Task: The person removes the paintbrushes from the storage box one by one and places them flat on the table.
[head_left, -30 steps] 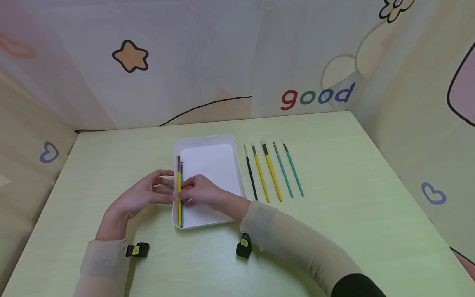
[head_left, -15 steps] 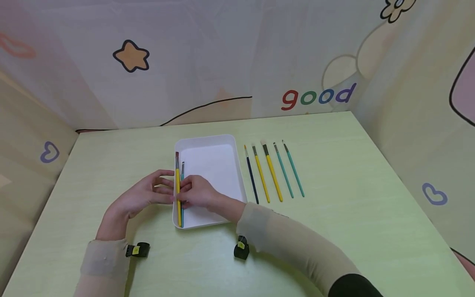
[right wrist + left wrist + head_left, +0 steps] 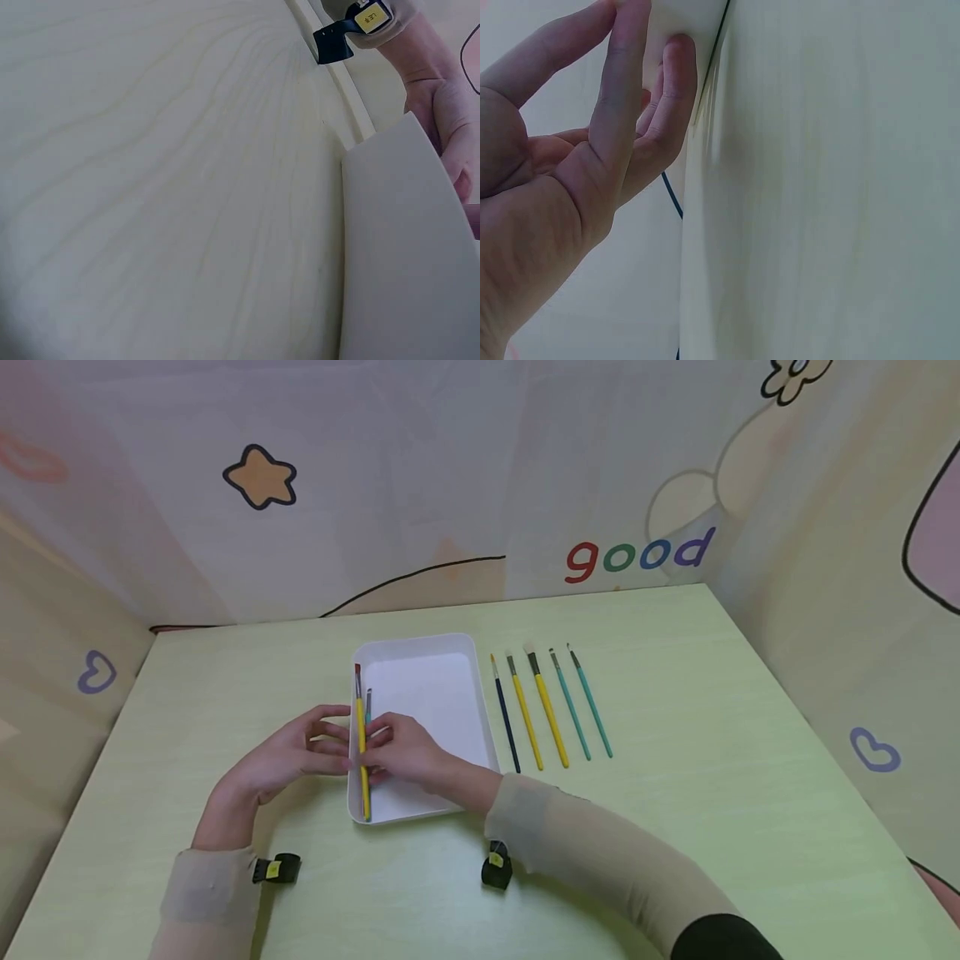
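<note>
A white tray [image 3: 431, 664] lies on the table. Along its inner left side, my right hand [image 3: 408, 750] pinches a yellow paintbrush [image 3: 362, 722] with reddish-brown bristles between thumb and fingers. Just right of that brush is a turquoise paintbrush [image 3: 368, 703], its lower part hidden behind the hand and the yellow handle. My left hand [image 3: 300, 747] rests its spread, slightly bent fingers against the tray's outer left wall; in the left wrist view the fingertips meet that white wall [image 3: 671, 19]. The right wrist view shows the tray's side [image 3: 405, 247] with the left hand [image 3: 442, 120] beyond it.
Right of the tray, several paintbrushes lie side by side, bristles away from me: a dark blue one [image 3: 506, 718], a slim yellow one [image 3: 527, 718], a thicker yellow one [image 3: 550, 718] and turquoise ones [image 3: 592, 710]. A printed curtain [image 3: 420, 468] hangs behind the table.
The yellow paintbrush's bristle end has shifted slightly left and away, and the brush now tilts across the turquoise one's lower end. My left hand has stayed at the tray's wall.
</note>
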Motion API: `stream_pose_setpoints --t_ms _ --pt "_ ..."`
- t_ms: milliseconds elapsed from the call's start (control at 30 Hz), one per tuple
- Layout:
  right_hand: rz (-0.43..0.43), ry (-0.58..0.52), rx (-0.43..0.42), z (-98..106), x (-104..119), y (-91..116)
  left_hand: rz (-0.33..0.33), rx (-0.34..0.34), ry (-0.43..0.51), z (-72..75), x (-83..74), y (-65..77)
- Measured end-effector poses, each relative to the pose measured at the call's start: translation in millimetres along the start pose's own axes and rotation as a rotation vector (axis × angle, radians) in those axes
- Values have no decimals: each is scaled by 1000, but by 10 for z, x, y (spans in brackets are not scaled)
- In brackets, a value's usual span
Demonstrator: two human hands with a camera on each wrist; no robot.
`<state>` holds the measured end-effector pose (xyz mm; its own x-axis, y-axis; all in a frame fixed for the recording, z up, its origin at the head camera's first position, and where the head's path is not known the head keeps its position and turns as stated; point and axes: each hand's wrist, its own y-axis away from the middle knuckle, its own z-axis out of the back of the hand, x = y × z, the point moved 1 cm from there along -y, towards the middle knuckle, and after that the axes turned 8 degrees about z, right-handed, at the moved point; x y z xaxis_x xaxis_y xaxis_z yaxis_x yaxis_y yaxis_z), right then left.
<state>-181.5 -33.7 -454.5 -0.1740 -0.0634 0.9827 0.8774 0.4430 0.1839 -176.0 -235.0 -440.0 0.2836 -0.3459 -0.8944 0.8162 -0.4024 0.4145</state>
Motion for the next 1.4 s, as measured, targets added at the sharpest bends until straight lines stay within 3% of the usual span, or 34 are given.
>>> stream_pose_setpoints --t_ms 533,867,1400 --pt "-30 -70 98 391 147 164 24 -31 -31 -30 -10 12" --pt "-31 2 179 764 268 411 14 -43 -42 -47 -21 4" --pt "-27 41 112 1312 356 668 -7 -41 -15 -55 -16 18"
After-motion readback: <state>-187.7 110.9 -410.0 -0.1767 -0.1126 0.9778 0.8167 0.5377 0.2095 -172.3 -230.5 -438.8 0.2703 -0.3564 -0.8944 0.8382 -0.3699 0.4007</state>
